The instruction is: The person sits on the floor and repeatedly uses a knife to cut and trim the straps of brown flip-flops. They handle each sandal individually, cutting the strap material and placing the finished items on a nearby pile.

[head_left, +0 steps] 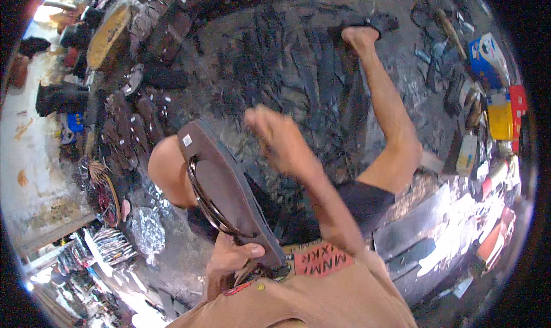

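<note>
A brown flip-flop with a thick dark sole and shiny dark straps is tilted up in front of me. My left hand is closed on its lower end, the thumb pressed on the top face. A small white label sits at the upper end. To the right of the flip-flop, apart from it, my right hand is raised over the floor. Motion smears its fingers, so I cannot make out whether anything is in them.
Dark scrap strips litter the floor between my legs. On the left lie several brown sandals, a yellowish sole-shaped piece and a clear plastic bag. A blue-and-white container and a yellow container stand at right.
</note>
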Motion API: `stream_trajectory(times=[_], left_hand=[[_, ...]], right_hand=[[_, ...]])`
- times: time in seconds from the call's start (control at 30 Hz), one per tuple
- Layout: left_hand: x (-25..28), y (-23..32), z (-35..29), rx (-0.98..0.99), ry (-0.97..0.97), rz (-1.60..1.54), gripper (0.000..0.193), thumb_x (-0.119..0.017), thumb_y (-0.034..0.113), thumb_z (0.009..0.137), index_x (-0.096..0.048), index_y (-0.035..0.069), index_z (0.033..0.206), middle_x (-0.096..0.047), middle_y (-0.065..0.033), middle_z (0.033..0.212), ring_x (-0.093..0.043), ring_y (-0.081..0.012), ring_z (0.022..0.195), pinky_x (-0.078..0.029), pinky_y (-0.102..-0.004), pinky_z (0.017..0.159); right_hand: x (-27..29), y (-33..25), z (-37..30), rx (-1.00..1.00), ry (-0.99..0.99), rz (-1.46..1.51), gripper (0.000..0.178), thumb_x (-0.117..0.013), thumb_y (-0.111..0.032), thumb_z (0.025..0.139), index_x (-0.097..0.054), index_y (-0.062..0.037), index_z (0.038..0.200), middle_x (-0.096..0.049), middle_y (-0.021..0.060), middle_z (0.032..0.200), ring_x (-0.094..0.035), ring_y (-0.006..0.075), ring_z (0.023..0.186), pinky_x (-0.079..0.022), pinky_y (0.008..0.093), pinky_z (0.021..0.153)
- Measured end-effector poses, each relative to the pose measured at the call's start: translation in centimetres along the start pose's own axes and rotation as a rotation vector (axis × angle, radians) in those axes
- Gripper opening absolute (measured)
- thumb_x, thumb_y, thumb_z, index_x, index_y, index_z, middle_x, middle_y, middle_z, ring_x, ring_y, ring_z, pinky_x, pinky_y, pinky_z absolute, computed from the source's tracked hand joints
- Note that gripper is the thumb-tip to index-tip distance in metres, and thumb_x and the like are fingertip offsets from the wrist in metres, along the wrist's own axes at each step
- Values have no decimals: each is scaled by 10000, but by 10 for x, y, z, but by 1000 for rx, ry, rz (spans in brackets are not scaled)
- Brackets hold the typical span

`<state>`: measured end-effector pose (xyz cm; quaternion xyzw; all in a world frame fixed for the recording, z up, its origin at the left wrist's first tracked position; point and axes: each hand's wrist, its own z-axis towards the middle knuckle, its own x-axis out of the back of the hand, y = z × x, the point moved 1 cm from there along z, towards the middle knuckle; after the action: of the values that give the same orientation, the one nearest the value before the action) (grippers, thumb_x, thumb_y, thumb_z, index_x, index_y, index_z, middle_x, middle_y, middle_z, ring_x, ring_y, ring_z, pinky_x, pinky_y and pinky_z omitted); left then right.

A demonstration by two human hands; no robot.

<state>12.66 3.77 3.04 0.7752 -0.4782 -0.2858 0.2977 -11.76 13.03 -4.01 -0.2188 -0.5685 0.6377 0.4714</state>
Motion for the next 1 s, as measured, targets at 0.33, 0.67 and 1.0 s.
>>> stream_trajectory(times=[0.33, 0.67, 1.0], left_hand=[[-15, 62, 68, -224, -294, 242, 634, -773, 193, 905, -467, -3, 1424, -627, -95, 1282, -579, -171, 1163, -482, -337, 1013], [22, 120, 58, -593, 216, 227, 320, -766, 207, 916, -709, -20, 1133, -727, -35, 999, -616, -97, 908, -529, -287, 779], [224, 160, 264, -836, 786, 85, 581, -721, 376, 935, -557, -2, 1345, -603, -167, 1316, -600, -290, 1202, -496, -408, 999]], right_hand=[[20, -70, -95, -671, 110, 315, 316, -752, -213, 900, -688, -4, 1129, -677, -19, 808, -560, 56, 673, -470, 242, 614], [12, -94, -50, -436, 169, 309, 194, -710, -193, 951, -721, -21, 1041, -697, 17, 875, -546, 59, 608, -455, 232, 553], [77, 33, -16, -640, 489, 318, 321, -637, -326, 1015, -629, -46, 1172, -545, -10, 657, -466, 77, 492, -412, 254, 447]])
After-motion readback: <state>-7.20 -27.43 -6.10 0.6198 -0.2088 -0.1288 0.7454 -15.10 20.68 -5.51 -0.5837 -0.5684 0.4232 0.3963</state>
